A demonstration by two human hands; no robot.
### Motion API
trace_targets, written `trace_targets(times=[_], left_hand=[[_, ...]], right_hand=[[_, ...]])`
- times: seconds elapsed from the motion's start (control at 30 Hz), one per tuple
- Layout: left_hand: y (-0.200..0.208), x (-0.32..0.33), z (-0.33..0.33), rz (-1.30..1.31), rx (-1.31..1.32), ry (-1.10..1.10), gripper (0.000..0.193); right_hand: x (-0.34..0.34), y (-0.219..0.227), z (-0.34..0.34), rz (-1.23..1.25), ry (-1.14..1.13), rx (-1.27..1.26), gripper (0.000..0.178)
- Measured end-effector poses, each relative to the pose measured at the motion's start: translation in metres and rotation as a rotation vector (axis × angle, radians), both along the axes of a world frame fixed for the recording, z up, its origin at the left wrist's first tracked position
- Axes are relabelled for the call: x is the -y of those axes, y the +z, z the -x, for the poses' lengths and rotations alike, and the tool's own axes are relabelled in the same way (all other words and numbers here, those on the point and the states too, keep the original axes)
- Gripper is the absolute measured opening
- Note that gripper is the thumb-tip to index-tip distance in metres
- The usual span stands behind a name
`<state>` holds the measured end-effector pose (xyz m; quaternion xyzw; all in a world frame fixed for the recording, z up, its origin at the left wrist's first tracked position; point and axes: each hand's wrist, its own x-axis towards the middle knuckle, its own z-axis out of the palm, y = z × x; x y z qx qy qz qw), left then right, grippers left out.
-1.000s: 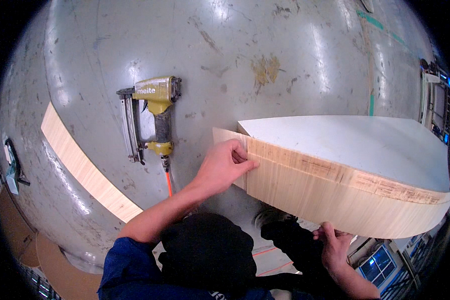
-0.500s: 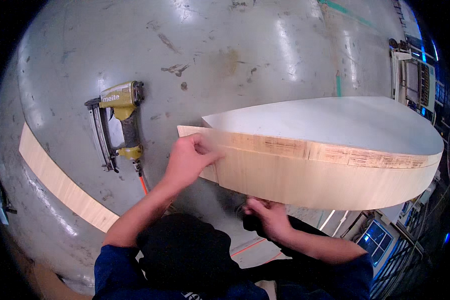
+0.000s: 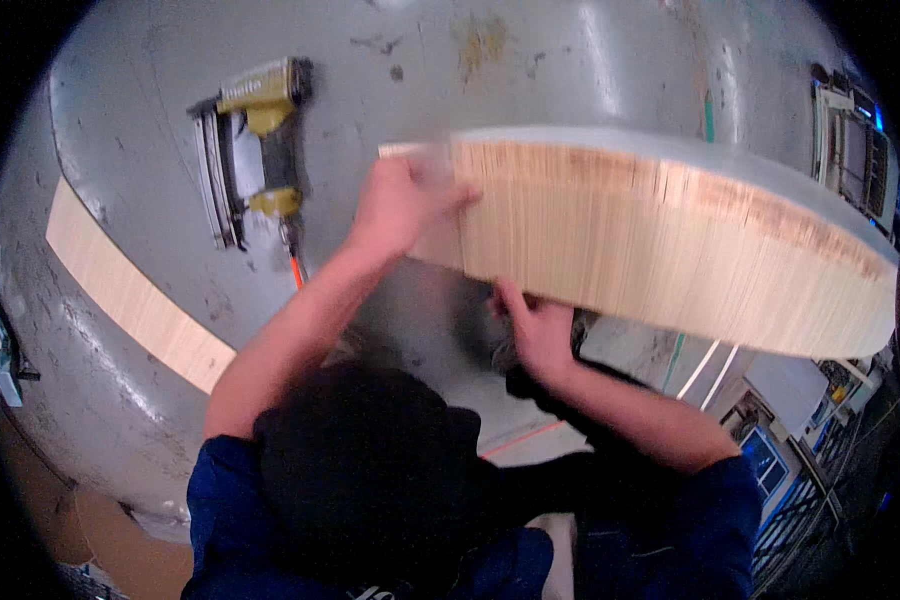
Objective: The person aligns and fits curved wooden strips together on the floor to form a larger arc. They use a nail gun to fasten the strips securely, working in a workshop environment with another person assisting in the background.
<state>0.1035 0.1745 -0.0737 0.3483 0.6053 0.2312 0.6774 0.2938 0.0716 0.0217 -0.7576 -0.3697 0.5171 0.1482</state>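
Observation:
A curved wooden panel with pale veneer along its side stretches from the middle to the right. Its white face shows only as a thin strip at the far edge. Closed around the panel's left end is my left hand, slightly blurred, its thumb against the veneer. My right hand grips the near lower edge with the thumb up against it; its other fingers are partly hidden beneath. Beyond my left forearm, a nail gun with yellow-green parts lies on the grey surface.
A long, thin curved wood strip lies at the left. An orange hose runs from the nail gun toward my left forearm. Equipment stands at the far right. Brown cardboard shows at the lower left.
The panel has tilted, so more of its veneered side and less of its white face shows. Both hands stay on it. The nail gun and panel sit higher in the view.

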Motion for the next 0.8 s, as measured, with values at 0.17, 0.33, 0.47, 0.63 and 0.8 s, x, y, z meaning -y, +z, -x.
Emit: trace_targets(times=[0.17,0.33,0.47,0.63,0.8], left_hand=[[0.012,0.002,-0.005,-0.008,0.039,0.073,0.021],[0.014,0.002,-0.007,-0.015,0.074,0.144,0.022],[0.012,0.005,-0.006,-0.022,0.077,0.133,0.025],[0.011,0.009,-0.004,-0.065,0.146,0.143,0.028],[0.014,0.012,-0.007,-0.091,0.124,0.14,0.03]], right_hand=[[0.002,-0.011,0.002,-0.063,-0.144,-0.158,0.022],[0.002,-0.027,-0.002,-0.163,-0.085,-0.187,0.022],[0.002,-0.027,0.0,-0.16,-0.021,-0.149,0.024],[0.002,-0.033,0.001,-0.29,0.178,0.069,0.031],[0.005,-0.041,0.002,-0.304,0.116,0.066,0.035]])
